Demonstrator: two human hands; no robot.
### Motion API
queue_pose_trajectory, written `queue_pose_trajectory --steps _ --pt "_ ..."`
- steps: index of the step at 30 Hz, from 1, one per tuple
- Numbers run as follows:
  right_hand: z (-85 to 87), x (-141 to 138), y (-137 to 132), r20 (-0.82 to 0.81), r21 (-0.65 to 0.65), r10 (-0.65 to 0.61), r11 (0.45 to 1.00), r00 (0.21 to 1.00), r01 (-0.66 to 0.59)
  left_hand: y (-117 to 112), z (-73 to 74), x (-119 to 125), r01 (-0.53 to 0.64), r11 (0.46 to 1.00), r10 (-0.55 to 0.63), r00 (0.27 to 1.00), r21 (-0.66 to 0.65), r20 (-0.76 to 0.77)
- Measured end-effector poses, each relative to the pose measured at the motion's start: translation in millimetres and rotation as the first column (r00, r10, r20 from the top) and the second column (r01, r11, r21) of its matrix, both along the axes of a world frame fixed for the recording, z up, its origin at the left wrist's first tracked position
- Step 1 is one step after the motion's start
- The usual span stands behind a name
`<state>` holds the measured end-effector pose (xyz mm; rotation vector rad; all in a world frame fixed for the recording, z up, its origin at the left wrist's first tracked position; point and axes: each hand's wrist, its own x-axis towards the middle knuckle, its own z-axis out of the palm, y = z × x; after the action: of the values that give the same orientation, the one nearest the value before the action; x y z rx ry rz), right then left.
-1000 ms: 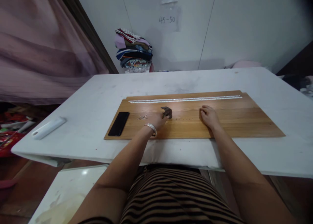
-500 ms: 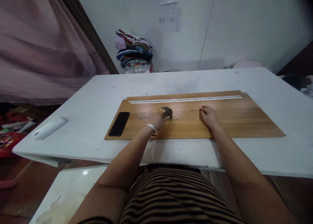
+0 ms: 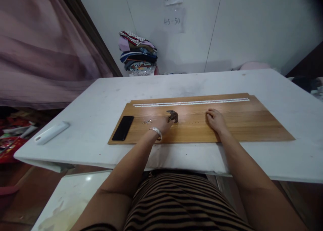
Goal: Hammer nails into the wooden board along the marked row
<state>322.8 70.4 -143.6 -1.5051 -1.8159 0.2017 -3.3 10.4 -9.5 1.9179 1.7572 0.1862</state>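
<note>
My left hand (image 3: 164, 124), with a silver bracelet at its wrist, is closed round a claw hammer (image 3: 173, 115). The dark hammer head shows beyond the fingers; the handle is mostly hidden. Hand and hammer are low over a wooden board (image 3: 242, 123). Just right of the hammer runs a row of small dark dots (image 3: 190, 123), too small to tell whether they are nail heads or holes. My right hand (image 3: 216, 120) rests on the board right of that row, fingers curled in, with nothing visible in them. Several loose nails (image 3: 147, 121) lie left of my left hand.
A black phone (image 3: 123, 127) lies on the board's left end. Two white measuring strips (image 3: 191, 103) run along its far side. The white table (image 3: 83, 113) carries a white oblong object (image 3: 51, 132) at left. Folded cloths (image 3: 138, 52) are stacked by the wall, below a paper marked 45-50 (image 3: 173, 21).
Both hands and the hammer stay practically where they were. Only a very slight shift of the camera view shows.
</note>
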Motion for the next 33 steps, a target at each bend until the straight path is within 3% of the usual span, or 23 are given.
queue_pose_trajectory --steps 4,13,21,33 --pt "-0.5 0.4 0.0 0.008 -0.004 0.003 1.0 1.0 -0.003 0.5 3.7 0.1 -0.005 1.0 0.005 0.998 -0.006 -0.062" --pt "1.3 -1.3 -1.1 0.001 0.015 -0.001 1.0 1.0 0.001 0.8 -1.7 0.5 0.029 0.999 -0.03 0.998 -0.024 -0.054" --pt "-0.1 0.0 -0.6 -0.005 0.007 0.002 1.0 1.0 -0.002 0.1 1.4 -0.1 -0.025 1.0 0.025 0.999 -0.016 -0.031" --pt "1.2 0.6 -0.8 0.0 -0.002 0.0 1.0 1.0 0.0 -1.4 3.6 0.5 0.006 1.0 -0.006 1.0 -0.018 -0.011"
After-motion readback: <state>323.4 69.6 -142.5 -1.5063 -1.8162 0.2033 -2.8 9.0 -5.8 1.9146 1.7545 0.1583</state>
